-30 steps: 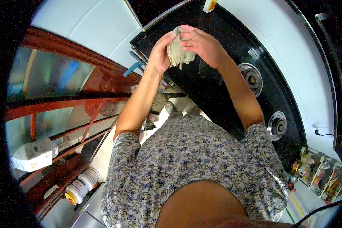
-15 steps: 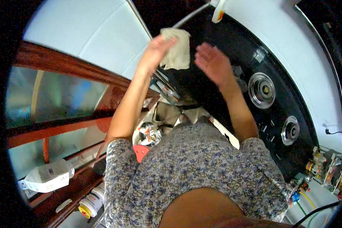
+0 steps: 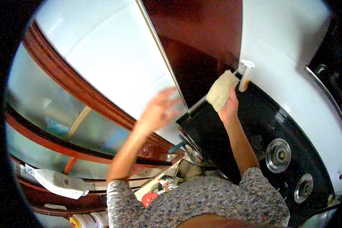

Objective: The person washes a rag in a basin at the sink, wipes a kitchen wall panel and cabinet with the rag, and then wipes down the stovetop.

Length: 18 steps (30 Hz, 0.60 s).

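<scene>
A folded pale cream cloth [image 3: 221, 91] is in my right hand [image 3: 229, 110], its thumb lying along the near edge. This hand is raised over the far end of the black countertop [image 3: 239, 125], close to a white spray bottle [image 3: 246, 78] with an orange-and-yellow label. My left hand [image 3: 161, 108] is in the air in front of the white wall, fingers apart and slightly blurred, with nothing in it. Behind the cloth is a dark red glossy panel [image 3: 201, 41].
Two round metal burners [image 3: 278, 155] are set in the black surface at right. Along the left run wood-framed glass doors [image 3: 83, 114]. A white packet [image 3: 60, 182] and a white tub with a yellow lid [image 3: 88, 220] are at lower left.
The cloth has passed from my left hand to my right hand. My left hand is now free, and the view has shifted toward the red panel and spray bottle.
</scene>
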Available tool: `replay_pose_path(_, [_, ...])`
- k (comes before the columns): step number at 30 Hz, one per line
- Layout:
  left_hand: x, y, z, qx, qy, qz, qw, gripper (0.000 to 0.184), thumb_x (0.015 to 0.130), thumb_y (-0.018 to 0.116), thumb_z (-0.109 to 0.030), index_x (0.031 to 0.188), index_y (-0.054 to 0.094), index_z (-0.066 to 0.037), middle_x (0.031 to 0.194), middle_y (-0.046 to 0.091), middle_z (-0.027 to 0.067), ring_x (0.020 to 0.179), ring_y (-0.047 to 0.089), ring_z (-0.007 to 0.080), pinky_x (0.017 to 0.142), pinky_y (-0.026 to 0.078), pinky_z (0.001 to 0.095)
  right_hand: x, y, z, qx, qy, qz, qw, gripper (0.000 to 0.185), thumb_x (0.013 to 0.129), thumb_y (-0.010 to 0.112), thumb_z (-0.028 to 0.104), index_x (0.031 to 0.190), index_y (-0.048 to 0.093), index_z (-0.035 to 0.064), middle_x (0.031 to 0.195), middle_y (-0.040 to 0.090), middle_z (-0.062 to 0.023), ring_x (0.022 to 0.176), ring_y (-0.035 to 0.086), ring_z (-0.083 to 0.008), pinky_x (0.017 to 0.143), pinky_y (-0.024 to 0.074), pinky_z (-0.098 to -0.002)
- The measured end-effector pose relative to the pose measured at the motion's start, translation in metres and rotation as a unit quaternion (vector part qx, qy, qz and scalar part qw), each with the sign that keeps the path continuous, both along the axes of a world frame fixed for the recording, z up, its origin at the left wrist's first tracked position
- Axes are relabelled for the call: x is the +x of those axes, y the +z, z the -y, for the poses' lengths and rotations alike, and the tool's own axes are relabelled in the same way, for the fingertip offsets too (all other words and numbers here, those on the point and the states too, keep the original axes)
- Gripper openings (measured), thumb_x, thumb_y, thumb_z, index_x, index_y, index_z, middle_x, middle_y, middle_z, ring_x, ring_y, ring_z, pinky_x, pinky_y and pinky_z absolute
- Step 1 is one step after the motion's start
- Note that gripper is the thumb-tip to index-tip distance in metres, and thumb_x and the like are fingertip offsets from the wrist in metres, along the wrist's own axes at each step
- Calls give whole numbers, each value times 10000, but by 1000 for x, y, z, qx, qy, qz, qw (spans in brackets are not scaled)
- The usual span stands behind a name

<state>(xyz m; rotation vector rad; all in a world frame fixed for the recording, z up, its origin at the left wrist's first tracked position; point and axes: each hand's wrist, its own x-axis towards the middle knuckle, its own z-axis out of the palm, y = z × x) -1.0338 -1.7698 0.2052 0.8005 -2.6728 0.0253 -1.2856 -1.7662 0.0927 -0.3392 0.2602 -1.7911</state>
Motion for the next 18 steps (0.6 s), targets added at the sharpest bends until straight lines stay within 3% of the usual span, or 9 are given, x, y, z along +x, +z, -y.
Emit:
replay_pose_path(1, [11, 29, 9, -49, 52, -22, 997, 412, 772, 657, -105, 1177, 582, -131, 1380, 410, 138, 1255, 397, 342, 1047, 337, 431, 4, 3, 22, -54, -50, -86, 994, 507, 940, 463, 376, 1357, 375, 102, 1315, 468, -61, 1193, 457, -193, 986, 375, -347])
replay_pose_path(3, [24, 85, 20, -132, 126, -54, 982, 371, 770, 646, -65, 1135, 595, -104, 1340, 458, 134, 1246, 412, 329, 1045, 332, 417, 22, 31, 57, -101, -227, -354, 902, 581, 890, 526, 286, 1389, 321, 71, 1439, 283, -130, 1311, 304, -247, 1058, 264, -363])
replay_pose_path(4, [25, 112, 16, -166, 130, -83, 974, 340, 769, 637, -37, 1104, 607, -86, 1316, 485, 125, 1238, 426, 313, 1036, 339, 404, 37, 45, 72, -113, -338, -455, 816, 614, 861, 558, 254, 1399, 311, 91, 1469, 218, -156, 1346, 242, -292, 1077, 225, -392])
replay_pose_path(6, [18, 147, 14, -190, 130, -126, 965, 273, 771, 620, -2, 1036, 638, -63, 1271, 528, 116, 1243, 428, 292, 1028, 343, 392, 58, 70, 96, -192, -442, -667, 567, 627, 890, 518, 185, 1448, 233, 206, 1500, 53, -159, 1345, 147, -359, 1080, 174, -467])
replay_pose_path(10, [9, 182, 15, -255, 127, -53, 957, 258, 741, 656, -24, 995, 649, -64, 1266, 537, 105, 1239, 436, 312, 997, 393, 424, 85, 138, 157, -181, -305, -770, 530, 625, 869, 540, 377, 1431, 281, 291, 1503, 58, -187, 1324, 156, -397, 1047, 86, -595])
replay_pose_path(12, [1, 193, 20, -242, 133, -28, 961, 276, 741, 659, -21, 1012, 650, -73, 1294, 522, 97, 1269, 412, 304, 1015, 368, 445, 71, 199, 186, -200, -504, -697, 468, 634, 876, 467, 532, 1435, 233, 345, 1512, 100, -134, 1307, 196, -427, 1049, 82, -614])
replay_pose_path(13, [-3, 198, 24, -260, 130, -7, 957, 298, 750, 657, -30, 1043, 641, -80, 1306, 513, 96, 1278, 401, 306, 1023, 355, 448, 57, 232, 198, -159, -531, -691, 463, 628, 879, 436, 565, 1432, 231, 349, 1518, 97, -105, 1296, 226, -457, 1042, 119, -634])
replay_pose_path(16, [-15, 225, 42, -358, 117, 64, 924, 458, 814, 617, -107, 1264, 533, -136, 1390, 431, 77, 1327, 332, 300, 1064, 295, 453, -19, 293, 249, -66, -613, -597, 513, 609, 896, 467, 459, 1407, 285, 181, 1428, 285, -159, 1274, 306, -413, 1014, 217, -612])
replay_pose_path(18, [-28, 236, 52, -409, 137, 82, 898, 511, 835, 586, -109, 1330, 460, -124, 1442, 359, 66, 1364, 263, 287, 1095, 235, 438, -81, 254, 277, 9, -561, -515, 648, 658, 885, 448, 495, 1377, 322, 76, 1422, 308, -190, 1292, 307, -372, 1058, 226, -505])
